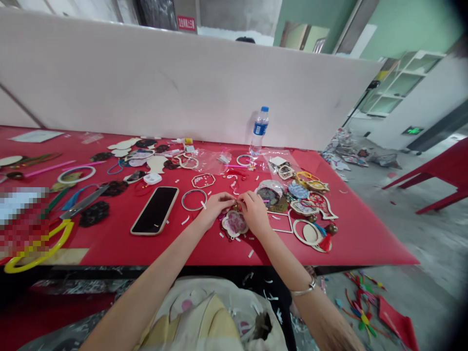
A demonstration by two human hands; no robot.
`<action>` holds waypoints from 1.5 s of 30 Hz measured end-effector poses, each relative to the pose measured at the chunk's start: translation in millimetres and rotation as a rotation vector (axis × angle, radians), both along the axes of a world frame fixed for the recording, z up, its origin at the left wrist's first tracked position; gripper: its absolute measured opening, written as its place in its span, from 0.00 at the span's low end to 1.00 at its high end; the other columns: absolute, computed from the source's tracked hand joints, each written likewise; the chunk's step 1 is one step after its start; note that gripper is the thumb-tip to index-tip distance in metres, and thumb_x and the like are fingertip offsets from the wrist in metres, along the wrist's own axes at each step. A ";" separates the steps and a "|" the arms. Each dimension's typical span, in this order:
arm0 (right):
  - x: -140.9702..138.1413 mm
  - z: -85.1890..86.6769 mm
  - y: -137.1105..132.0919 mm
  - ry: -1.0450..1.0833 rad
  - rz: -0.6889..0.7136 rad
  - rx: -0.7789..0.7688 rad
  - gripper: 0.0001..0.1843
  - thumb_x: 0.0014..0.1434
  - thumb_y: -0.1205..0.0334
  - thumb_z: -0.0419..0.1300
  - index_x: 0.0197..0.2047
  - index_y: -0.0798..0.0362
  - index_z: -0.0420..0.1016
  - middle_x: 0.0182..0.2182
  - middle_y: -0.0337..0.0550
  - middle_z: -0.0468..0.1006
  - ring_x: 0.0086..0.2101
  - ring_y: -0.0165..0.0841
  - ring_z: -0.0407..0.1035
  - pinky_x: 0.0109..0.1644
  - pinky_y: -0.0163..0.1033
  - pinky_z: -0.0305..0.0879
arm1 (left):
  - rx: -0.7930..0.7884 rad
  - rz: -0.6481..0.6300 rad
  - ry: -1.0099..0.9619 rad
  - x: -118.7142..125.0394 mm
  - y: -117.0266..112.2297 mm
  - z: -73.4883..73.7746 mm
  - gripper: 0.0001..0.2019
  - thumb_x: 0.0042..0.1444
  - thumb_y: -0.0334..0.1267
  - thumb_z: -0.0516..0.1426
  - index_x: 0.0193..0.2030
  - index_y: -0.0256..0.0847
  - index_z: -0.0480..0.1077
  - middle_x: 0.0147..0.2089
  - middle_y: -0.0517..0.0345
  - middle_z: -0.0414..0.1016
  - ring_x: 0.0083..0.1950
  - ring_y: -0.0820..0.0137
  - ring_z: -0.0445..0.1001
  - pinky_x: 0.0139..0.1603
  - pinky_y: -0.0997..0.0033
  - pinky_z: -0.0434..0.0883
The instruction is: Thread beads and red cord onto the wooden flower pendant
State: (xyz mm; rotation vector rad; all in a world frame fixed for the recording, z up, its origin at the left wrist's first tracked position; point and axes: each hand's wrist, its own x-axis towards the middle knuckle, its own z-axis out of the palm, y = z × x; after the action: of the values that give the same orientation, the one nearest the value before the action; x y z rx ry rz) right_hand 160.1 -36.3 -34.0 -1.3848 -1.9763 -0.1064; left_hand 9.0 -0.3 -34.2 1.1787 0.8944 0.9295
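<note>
My left hand point(218, 205) and my right hand point(253, 208) meet over the red table, fingertips pinched together. What they pinch is too small to make out. Just below the fingertips lies a flower-shaped ornament point(234, 223) with a pale rim and a pinkish, mottled middle. A small brownish bead shows at its top edge, partly covered by my fingers. White paper scraps are scattered around it. Left of my left hand lies a round ring frame point(194, 200). By my right hand are a rectangular frame point(281, 222) and a round dark piece point(268, 196).
A phone point(155, 210) lies to the left, with yellow-handled scissors point(60, 234) beyond it. A water bottle point(259, 130) stands at the back against the white partition point(164, 83). Fish-shaped ornaments point(321, 206), a wooden ring point(306, 232) and a red tassel point(325, 243) crowd the right side.
</note>
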 end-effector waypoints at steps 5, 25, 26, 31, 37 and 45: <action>-2.7 -1.2 0.0 0.115 0.005 -0.032 0.08 0.62 0.68 0.49 0.35 0.52 0.68 0.33 0.44 0.71 0.36 0.37 0.64 0.41 0.40 0.58 | 0.000 0.006 -0.003 0.4 3.1 -2.5 0.12 0.41 0.40 0.65 0.30 0.35 0.71 0.20 0.65 0.66 0.20 0.80 0.59 0.22 0.79 0.54; -10.3 -1.3 -0.6 0.131 0.037 -0.019 0.08 0.62 0.69 0.48 0.32 0.52 0.66 0.32 0.46 0.72 0.37 0.37 0.64 0.42 0.40 0.61 | 0.015 -0.006 0.024 0.2 5.7 -3.1 0.13 0.42 0.41 0.64 0.31 0.35 0.70 0.19 0.65 0.65 0.20 0.79 0.60 0.22 0.78 0.55; -10.0 -1.5 -0.5 0.147 0.036 -0.027 0.08 0.62 0.68 0.49 0.34 0.52 0.67 0.33 0.46 0.72 0.37 0.37 0.65 0.42 0.40 0.62 | 0.024 -0.007 0.030 0.5 6.1 -3.6 0.13 0.42 0.41 0.64 0.31 0.35 0.69 0.19 0.65 0.66 0.20 0.79 0.60 0.22 0.78 0.55; -8.2 -4.0 0.5 0.215 0.030 -0.049 0.15 0.61 0.69 0.50 0.51 0.51 0.66 0.35 0.44 0.75 0.38 0.37 0.66 0.45 0.41 0.62 | 0.059 -0.018 0.062 2.8 5.7 -1.8 0.14 0.43 0.43 0.63 0.29 0.36 0.67 0.20 0.65 0.66 0.19 0.79 0.60 0.22 0.77 0.56; -8.0 -3.2 0.2 0.246 0.053 -0.040 0.17 0.60 0.70 0.49 0.52 0.51 0.65 0.37 0.45 0.75 0.39 0.38 0.67 0.46 0.42 0.63 | 0.066 -0.001 0.109 3.7 4.3 -1.2 0.12 0.47 0.45 0.61 0.29 0.37 0.67 0.16 0.67 0.64 0.18 0.78 0.60 0.22 0.77 0.56; -9.3 -0.6 -2.0 0.168 0.089 -0.058 0.15 0.61 0.69 0.49 0.51 0.53 0.66 0.38 0.46 0.77 0.41 0.39 0.67 0.46 0.42 0.63 | 0.076 0.051 0.115 3.3 4.9 -3.6 0.12 0.45 0.43 0.62 0.29 0.36 0.68 0.18 0.65 0.66 0.19 0.77 0.61 0.22 0.76 0.57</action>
State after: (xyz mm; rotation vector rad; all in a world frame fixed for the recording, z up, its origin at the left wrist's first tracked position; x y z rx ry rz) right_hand 150.8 -38.3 -34.7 -1.2951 -1.9095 0.1061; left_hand 12.3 4.6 -37.9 1.2899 0.9928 0.9514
